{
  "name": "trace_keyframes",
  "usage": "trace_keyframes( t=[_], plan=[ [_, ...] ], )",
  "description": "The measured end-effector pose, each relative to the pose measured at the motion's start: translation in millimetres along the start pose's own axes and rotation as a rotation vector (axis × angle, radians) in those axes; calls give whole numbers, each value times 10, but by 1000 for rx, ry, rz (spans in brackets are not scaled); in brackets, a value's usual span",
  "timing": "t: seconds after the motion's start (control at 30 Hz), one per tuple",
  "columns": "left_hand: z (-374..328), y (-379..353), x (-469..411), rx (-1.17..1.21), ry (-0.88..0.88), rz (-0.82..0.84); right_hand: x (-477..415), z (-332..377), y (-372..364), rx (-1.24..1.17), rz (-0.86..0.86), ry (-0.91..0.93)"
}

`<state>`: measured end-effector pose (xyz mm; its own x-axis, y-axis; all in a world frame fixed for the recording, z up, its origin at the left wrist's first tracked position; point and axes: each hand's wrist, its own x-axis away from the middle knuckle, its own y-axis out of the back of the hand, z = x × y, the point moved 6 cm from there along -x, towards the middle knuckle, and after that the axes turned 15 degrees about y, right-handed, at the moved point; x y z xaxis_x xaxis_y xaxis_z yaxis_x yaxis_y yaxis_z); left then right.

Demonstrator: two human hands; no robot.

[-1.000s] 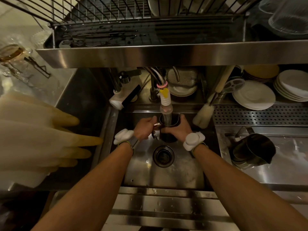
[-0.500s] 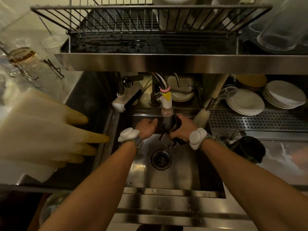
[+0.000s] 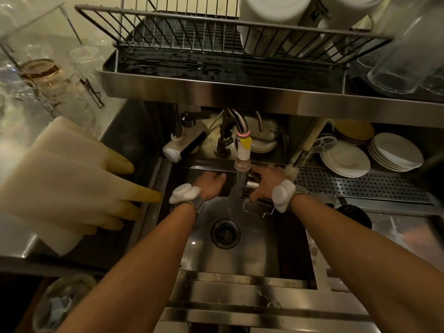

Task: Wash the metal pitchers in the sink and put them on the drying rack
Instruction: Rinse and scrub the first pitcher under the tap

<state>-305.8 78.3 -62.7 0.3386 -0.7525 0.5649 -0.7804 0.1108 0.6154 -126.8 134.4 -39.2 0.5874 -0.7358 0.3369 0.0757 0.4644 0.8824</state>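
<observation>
Over the sink (image 3: pixel 252 258), under the faucet (image 3: pixel 243 150), my right hand (image 3: pixel 265 182) grips a metal pitcher (image 3: pixel 252 184). The pitcher is tipped on its side, its wire-like handle (image 3: pixel 259 209) hanging below my wrist. Water runs down past its mouth. My left hand (image 3: pixel 208 185) is just left of the stream, fingers curled, apart from the pitcher. A second dark pitcher (image 3: pixel 354 213) stands on the counter right of the sink, partly behind my right forearm. The wire drying rack (image 3: pixel 192 37) sits on the shelf above the sink.
White containers (image 3: pixel 271 22) and clear glasses (image 3: pixel 398 66) fill the right of the rack shelf. Pale rubber gloves (image 3: pixel 72 183) hang over the sink's left edge. Stacked plates (image 3: pixel 346 161) sit behind a perforated tray (image 3: pixel 360 186) on the right. The drain (image 3: pixel 225 233) is mid-basin.
The pitcher has gone from upright under the faucet to tipped sideways in my right hand. My left hand has let go of it and moved slightly left. The view has tilted upward.
</observation>
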Motion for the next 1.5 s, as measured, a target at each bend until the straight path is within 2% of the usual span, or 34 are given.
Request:
trace_keyframes(
  t=[0.2,0.37,0.7,0.97,1.23,1.37,1.5],
  plan=[
    [40,-14,-10,31,10,35,-7,63,49,63,-10,44],
    [75,12,-1,23,16,36,-14,47,71,78,-39,-59],
    [81,19,17,49,35,46,-100,153,79,74,-93,16],
    [110,-59,29,45,35,61,-147,215,-31,-33,-213,27],
    [-4,-196,82,326,146,222,-167,285,-159,-190,-210,95],
    [-109,-303,34,325,201,207,-142,222,-163,-312,-239,127],
    [-187,-388,-21,405,168,248,-76,135,-154,-439,-280,111]
  ],
)
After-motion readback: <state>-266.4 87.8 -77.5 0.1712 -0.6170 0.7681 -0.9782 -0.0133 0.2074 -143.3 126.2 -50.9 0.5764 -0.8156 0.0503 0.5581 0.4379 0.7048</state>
